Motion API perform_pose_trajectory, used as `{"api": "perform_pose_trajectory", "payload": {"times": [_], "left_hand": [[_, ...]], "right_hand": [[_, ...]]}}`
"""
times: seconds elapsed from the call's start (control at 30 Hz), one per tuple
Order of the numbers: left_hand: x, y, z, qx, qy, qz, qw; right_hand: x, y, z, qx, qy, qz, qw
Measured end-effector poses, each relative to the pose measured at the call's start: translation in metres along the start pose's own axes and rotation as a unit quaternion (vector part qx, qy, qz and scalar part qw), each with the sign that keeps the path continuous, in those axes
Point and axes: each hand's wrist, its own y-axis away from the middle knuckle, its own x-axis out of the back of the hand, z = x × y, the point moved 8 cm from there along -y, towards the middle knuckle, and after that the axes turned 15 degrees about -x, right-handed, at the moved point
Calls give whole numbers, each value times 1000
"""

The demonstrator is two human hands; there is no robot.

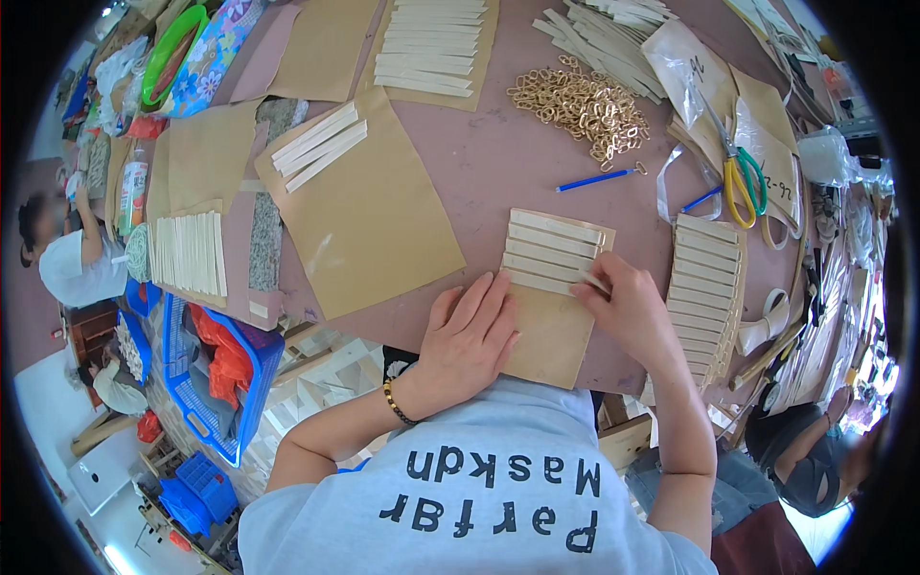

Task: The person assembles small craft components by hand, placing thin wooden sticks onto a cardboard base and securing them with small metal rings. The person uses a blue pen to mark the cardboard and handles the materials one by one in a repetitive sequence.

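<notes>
A small brown card (546,340) lies in front of me, with several cream strips (551,247) set in rows across its upper half. My left hand (465,335) rests flat along the card's left edge, fingers stretched out and holding nothing. At the card's right edge, my right hand (628,302) pinches the end of the lowest cream strip between thumb and fingers. Just right of it lies a stack of similar cards (704,297) covered in rows of strips. A larger brown sheet (369,225) lies to the left, bearing a few loose cream strips (321,144).
Gold metal rings (585,105) form a pile at the back, with a blue pen (594,180) before it. Scissors (738,177) with yellow and green handles lie at the right. A blue basket (206,383) stands below the table's left edge. Other people are at both sides.
</notes>
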Motion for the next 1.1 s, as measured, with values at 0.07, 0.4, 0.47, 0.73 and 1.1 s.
{"api": "perform_pose_trajectory", "payload": {"times": [0.07, 0.4, 0.47, 0.73, 1.1], "left_hand": [[11, -11, -1, 2, 7, -3, 1000], [7, -155, -71, -32, 115, 168, 979], [-10, -176, -80, -43, 102, 160, 981], [-14, -167, -107, -8, 201, 152, 968], [23, -86, -108, 167, 390, 185, 886]], "right_hand": [[3, 2, 0, 7, 45, 25, 999], [30, 16, 4, 32, -197, 67, 978], [31, 18, 5, 35, -199, 66, 977], [18, 17, 22, -38, -398, 9, 916], [-8, 2, -23, -17, -625, -175, 761]]}}
